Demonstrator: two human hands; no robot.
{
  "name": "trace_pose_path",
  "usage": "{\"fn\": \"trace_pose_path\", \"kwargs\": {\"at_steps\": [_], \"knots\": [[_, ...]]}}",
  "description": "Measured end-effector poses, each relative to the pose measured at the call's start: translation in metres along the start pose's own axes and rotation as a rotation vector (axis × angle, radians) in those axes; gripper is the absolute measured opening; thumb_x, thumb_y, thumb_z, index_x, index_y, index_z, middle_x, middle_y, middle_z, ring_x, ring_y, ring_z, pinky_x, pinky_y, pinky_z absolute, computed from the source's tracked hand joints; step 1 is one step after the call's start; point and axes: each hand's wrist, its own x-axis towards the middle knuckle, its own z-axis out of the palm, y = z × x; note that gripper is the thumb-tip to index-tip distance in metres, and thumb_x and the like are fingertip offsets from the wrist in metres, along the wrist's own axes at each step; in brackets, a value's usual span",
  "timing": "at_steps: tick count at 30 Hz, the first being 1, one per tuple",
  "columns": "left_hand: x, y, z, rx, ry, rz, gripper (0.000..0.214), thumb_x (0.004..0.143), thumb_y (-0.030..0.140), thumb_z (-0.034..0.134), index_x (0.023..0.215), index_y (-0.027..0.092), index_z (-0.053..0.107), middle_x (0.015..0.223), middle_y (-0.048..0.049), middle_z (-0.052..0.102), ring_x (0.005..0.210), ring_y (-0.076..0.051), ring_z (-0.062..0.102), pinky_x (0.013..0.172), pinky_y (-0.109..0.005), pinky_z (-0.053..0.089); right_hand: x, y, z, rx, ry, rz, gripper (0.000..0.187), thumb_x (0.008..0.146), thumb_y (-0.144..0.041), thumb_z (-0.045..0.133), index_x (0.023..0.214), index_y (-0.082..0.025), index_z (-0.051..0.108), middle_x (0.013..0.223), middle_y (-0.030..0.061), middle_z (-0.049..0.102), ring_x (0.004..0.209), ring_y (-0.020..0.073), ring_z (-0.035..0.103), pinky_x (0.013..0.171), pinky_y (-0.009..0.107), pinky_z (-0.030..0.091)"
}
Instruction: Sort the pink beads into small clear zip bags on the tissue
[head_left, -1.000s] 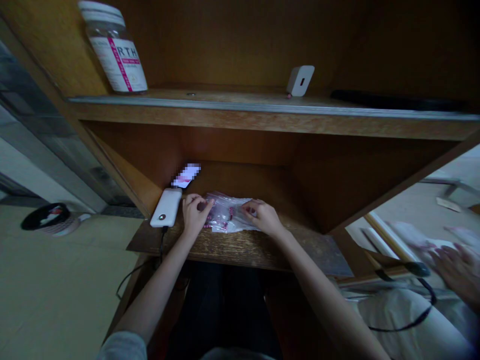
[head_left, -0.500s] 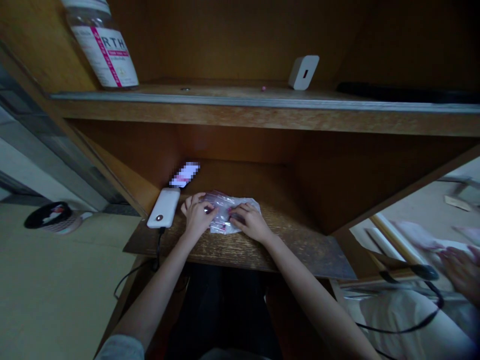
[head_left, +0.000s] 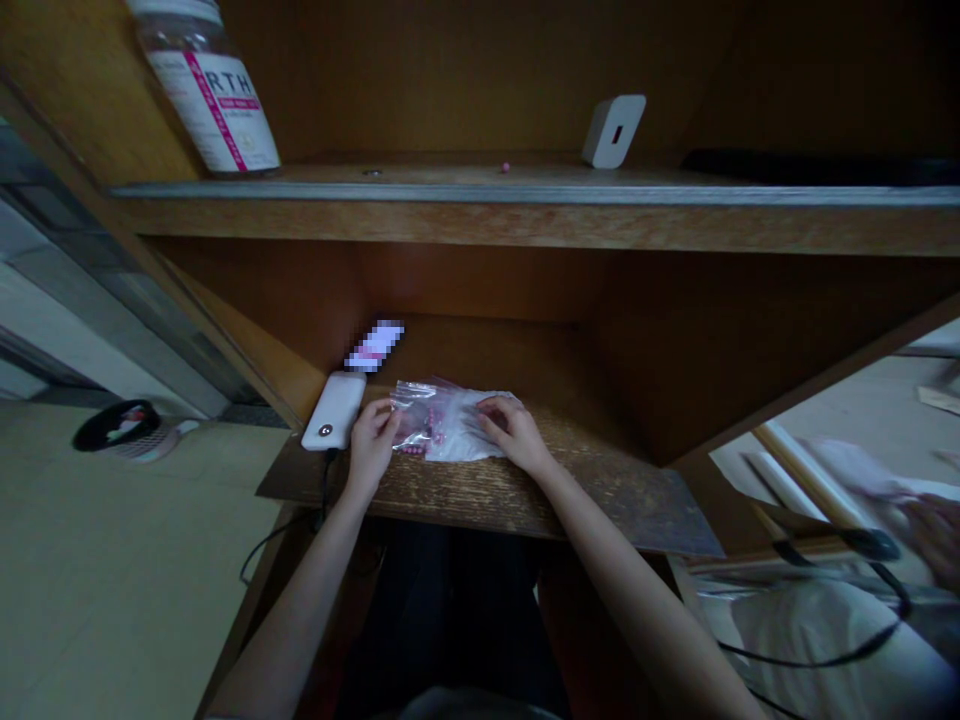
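Note:
A clear plastic bag (head_left: 448, 432) with small pink beads inside lies on the lower wooden shelf (head_left: 525, 490). My left hand (head_left: 373, 443) pinches the bag's left edge, fingers closed on the plastic. My right hand (head_left: 514, 433) rests curled on the bag's right side and holds it down. A white power bank (head_left: 333, 422) lies just left of my left hand, and a phone with a lit screen (head_left: 373, 346) sits behind it.
On the upper shelf (head_left: 480, 190) stand a large jar with a pink-and-white label (head_left: 210, 90), a white charger block (head_left: 613, 130) and a tiny pink bead (head_left: 505, 167). Another person's hand (head_left: 934, 525) shows at the far right. A dark bowl (head_left: 112, 425) sits on the floor at left.
My hands drew together on the bag and then spread apart again, pulling it flat. The small pink bead on the upper shelf rolled left, away from the charger block.

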Motion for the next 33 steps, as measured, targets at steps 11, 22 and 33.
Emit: {"fn": "trace_pose_path", "kwargs": {"at_steps": [11,22,33], "knots": [[-0.008,0.003,0.0,0.724,0.027,0.279,0.015,0.085,0.022,0.048,0.097,0.022,0.056,0.091,-0.0062,0.061,0.077,-0.021,0.06,0.073,-0.033,0.047,-0.001,0.004,-0.003,0.033,0.152,0.128,0.017,0.084,-0.033,0.055,0.09,-0.02,0.063,0.087,0.005,0.066,0.078,0.0188,0.058,0.072,0.03,0.044],[0.017,-0.002,-0.001,0.291,0.15,0.164,0.019,0.083,0.036,0.052,0.087,0.02,0.06,0.084,-0.0035,0.061,0.074,-0.017,0.058,0.07,-0.029,0.047,0.005,0.014,-0.013,0.448,0.552,0.332,0.027,0.083,-0.044,0.054,0.075,-0.018,0.057,0.056,-0.0045,0.047,0.051,0.01,0.044,0.051,0.023,0.036],[0.012,-0.012,-0.007,0.042,0.12,0.022,0.025,0.08,0.041,0.057,0.085,0.017,0.06,0.073,-0.0007,0.06,0.062,-0.012,0.055,0.057,-0.022,0.043,0.007,0.01,-0.02,0.574,0.656,0.42,0.041,0.077,-0.058,0.055,0.067,-0.018,0.056,0.048,-0.0047,0.043,0.041,0.0074,0.037,0.04,0.022,0.029]]}}
